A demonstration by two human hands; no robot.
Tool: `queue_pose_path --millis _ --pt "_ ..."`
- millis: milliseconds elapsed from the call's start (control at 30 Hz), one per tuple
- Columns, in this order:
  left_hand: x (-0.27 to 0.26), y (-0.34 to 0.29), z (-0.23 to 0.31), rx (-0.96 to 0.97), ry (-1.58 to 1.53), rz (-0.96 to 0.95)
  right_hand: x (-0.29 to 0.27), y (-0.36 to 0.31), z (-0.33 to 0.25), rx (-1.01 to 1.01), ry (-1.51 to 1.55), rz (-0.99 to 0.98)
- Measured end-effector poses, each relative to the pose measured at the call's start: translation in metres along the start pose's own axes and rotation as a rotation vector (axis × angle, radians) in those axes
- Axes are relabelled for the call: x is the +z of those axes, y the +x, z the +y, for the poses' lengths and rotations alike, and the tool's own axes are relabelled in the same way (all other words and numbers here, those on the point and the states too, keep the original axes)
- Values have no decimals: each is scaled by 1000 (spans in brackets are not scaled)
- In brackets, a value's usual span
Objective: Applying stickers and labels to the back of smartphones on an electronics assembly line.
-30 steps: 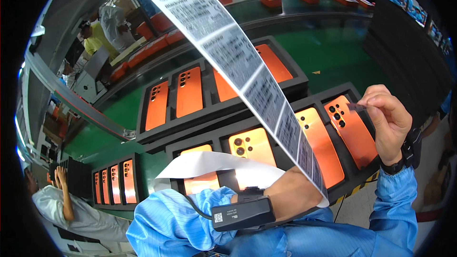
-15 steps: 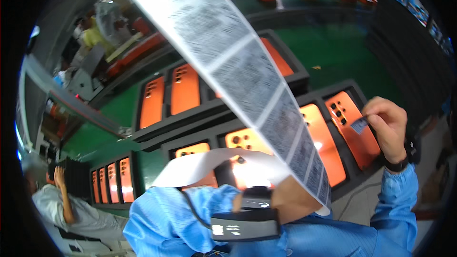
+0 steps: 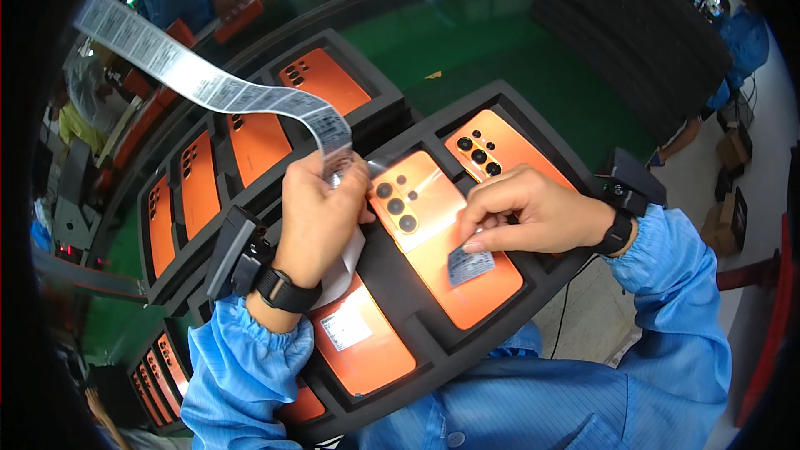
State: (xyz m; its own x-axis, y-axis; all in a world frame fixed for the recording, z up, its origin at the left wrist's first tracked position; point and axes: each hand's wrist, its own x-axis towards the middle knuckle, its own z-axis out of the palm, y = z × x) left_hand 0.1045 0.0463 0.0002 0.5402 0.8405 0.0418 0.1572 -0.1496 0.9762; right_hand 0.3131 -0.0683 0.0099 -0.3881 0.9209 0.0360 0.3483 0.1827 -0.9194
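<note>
The near tray [image 3: 392, 273] held phones [image 3: 367, 358] in its slots, a label [image 3: 346, 329] lying on one. Behind the near tray stood the far tray [image 3: 382, 105], also with phones in it. Left of the near tray lay further phones [image 3: 173, 362]; behind its right end, a stack [image 3: 633, 46]. Above its left part was the left hand [image 3: 319, 204]; above its right part, the right hand [image 3: 537, 215].

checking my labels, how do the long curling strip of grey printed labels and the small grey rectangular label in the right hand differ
Length: the long curling strip carries many labels in a row; the small rectangular label is single.
Pose: the strip rises from the left hand toward the picture's upper left; the label slants down from the right hand, over a flat orange phone.
Both are grey with dark print.
</note>
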Motion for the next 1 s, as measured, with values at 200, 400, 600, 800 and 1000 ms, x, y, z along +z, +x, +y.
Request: queue_pose_path --millis 200,400,600,800,1000 --pt "-1 -1 2 -72 -217 -32 8 9 18 -145 -157 2" --pt "0 -3 5 -62 -190 -25 7 13 21 -208 -186 -22" --pt "1 -3 7 -79 -180 -10 7 14 18 -144 -153 -58" --pt "2 -3 5 -78 -200 2 6 15 18 -140 -155 -66" --pt "2 -4 7 -77 -201 5 6 16 16 -138 -173 -76"
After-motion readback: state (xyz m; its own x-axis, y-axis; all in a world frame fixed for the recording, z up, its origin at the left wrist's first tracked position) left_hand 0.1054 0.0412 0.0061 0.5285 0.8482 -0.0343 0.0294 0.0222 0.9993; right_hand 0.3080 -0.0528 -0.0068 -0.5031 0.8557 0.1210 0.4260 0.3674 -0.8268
